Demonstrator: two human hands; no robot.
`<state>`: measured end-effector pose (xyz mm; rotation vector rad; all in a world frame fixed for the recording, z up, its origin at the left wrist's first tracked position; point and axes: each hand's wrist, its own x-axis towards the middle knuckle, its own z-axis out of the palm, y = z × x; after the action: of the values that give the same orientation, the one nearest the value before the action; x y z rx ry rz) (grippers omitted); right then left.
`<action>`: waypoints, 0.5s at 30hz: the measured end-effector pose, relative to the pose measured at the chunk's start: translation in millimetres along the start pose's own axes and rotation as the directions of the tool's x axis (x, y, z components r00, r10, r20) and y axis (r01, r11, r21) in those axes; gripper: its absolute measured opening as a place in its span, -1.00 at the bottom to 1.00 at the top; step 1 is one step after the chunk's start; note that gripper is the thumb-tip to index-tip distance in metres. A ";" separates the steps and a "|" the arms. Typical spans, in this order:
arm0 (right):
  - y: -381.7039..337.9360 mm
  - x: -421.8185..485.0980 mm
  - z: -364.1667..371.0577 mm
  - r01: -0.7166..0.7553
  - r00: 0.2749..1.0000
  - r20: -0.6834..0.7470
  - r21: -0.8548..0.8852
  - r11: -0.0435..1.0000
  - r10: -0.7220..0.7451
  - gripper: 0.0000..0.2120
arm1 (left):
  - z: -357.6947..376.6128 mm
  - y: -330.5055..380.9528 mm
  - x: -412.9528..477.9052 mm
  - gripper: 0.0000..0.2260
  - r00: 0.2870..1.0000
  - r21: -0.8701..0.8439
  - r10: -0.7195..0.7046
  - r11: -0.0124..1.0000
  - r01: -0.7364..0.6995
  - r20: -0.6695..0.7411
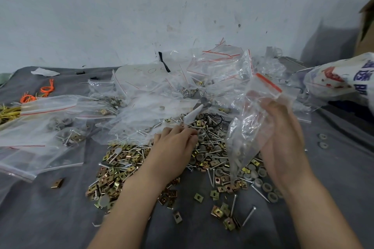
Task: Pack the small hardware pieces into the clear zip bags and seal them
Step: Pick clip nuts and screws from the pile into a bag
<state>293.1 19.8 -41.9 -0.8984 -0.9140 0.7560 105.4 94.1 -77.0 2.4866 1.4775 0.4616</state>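
Now I'm mid-fill: my right hand [283, 139] grips a part-filled bag [249, 127] above the middle of the cloth [60, 218], my left hand [172, 147] curls round loose pieces [125, 170] there, which must next go into the bag's mouth.

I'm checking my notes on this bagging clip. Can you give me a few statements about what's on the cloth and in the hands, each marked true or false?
1. The right hand holds a clear zip bag lifted above the loose pieces. True.
2. The left hand lies on bare cloth, away from the hardware. False: its fingertips are down in the hardware pile.
3. The held bag is empty. False: pale pieces sit in its lower part.
4. Orange cords lie at the far left. True.
5. The loose hardware sits in a metal tray. False: it lies spread directly on the gray cloth.
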 end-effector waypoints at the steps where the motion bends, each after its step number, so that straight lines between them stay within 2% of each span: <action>1: -1.0 -0.4 0.4 -0.004 1.000 -0.010 0.009 1.000 0.004 -0.53 | 0.2 0.7 -0.1 -0.67 1.000 0.016 0.008 1.000 -0.008 0.003; 4: -2.9 -1.0 0.6 -0.041 0.999 -0.028 0.070 0.997 0.043 -0.53 | 0.1 1.3 -1.2 -0.68 1.000 0.052 0.030 0.998 -0.030 -0.004; 8: -7.5 -0.8 -0.6 -0.129 0.991 -0.021 0.171 0.977 0.135 -0.42 | -0.8 3.0 -1.9 -0.72 0.999 0.052 0.042 0.998 -0.042 -0.003; 12: -11.8 -2.0 -0.8 -0.173 0.984 0.009 0.281 0.944 0.178 -0.47 | -0.7 3.0 -1.9 -0.73 0.998 0.052 0.051 0.997 -0.049 -0.028; 15: -11.0 -2.5 -2.1 -0.214 0.977 0.048 0.298 0.930 0.209 -0.52 | -0.6 2.2 -1.3 -0.73 0.998 0.044 0.052 0.998 -0.050 -0.044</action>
<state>295.8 12.3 -33.6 -0.7261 -0.6960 1.0592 106.4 91.9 -75.9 2.5692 1.4578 0.5028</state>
